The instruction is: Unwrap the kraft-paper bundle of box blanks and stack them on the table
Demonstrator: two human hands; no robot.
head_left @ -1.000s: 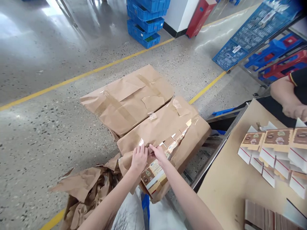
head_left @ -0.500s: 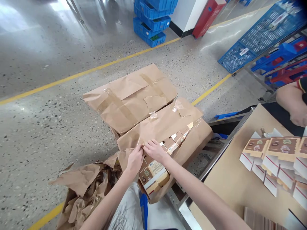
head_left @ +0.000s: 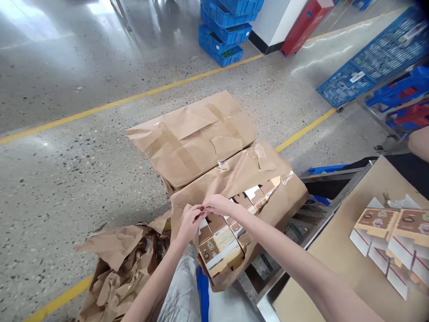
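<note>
Unwrapping seemed in hand: the left hand (head_left: 191, 220) and right hand (head_left: 217, 205) met, each apparently pinching the torn brown paper (head_left: 208, 188) of the nearer parcel (head_left: 286, 201), left of the table (head_left: 323, 264) — printed cartons (head_left: 219, 246) showed through the gap. The next move likely called for a careful pull — tearing paper, sparing cartons.

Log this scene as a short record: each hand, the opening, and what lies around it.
Left hand: pinching the torn edge of the brown wrapping
Right hand: on the same edge, fingertips close to the left hand's
Opening: long tear, printed cartons showing inside
Beyond: second wrapped package, taped
To the left: crumpled brown paper
To the right: table bearing more cartons
</note>
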